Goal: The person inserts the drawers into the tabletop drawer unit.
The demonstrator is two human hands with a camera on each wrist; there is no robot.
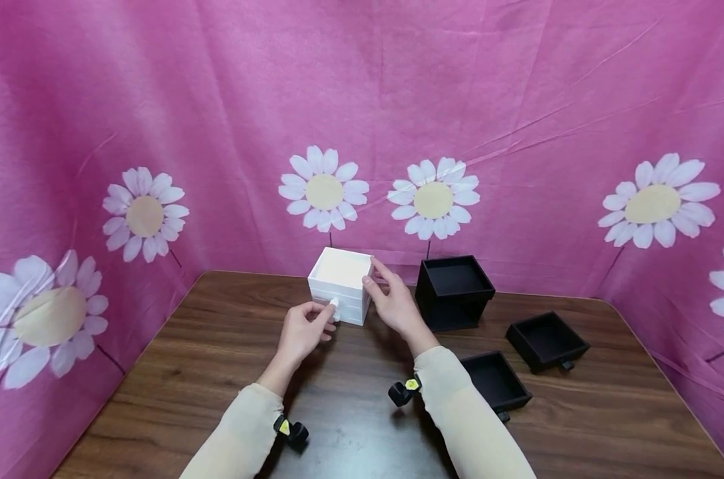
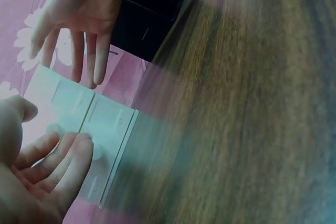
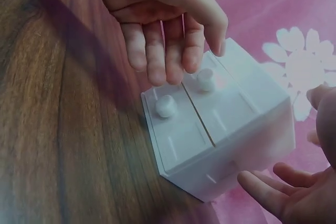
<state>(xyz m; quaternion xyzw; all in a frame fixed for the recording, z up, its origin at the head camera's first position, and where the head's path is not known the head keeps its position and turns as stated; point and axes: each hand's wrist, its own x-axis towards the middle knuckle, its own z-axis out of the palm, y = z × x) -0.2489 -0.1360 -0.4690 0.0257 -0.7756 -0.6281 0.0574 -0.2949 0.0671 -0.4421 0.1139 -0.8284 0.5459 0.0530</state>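
Observation:
A small white drawer box (image 1: 341, 269) stands near the back of the table, with two drawer fronts facing me. Each front bears a round white knob, the upper knob (image 3: 206, 79) and the lower knob (image 3: 166, 106) in the right wrist view. My left hand (image 1: 302, 329) is in front of the box, its loosely bent fingers right by the knobs and its thumb apart from them. At the box's right side is my right hand (image 1: 392, 299), fingers extended and spread, fingertips close along the side wall.
Right of the white box stands a black cabinet casing (image 1: 454, 276) with an open front. Two black drawers lie out on the wooden table, one farther right (image 1: 544, 338) and one nearer (image 1: 494, 382), partly behind my right sleeve. A pink flowered cloth (image 1: 374, 86) hangs behind.

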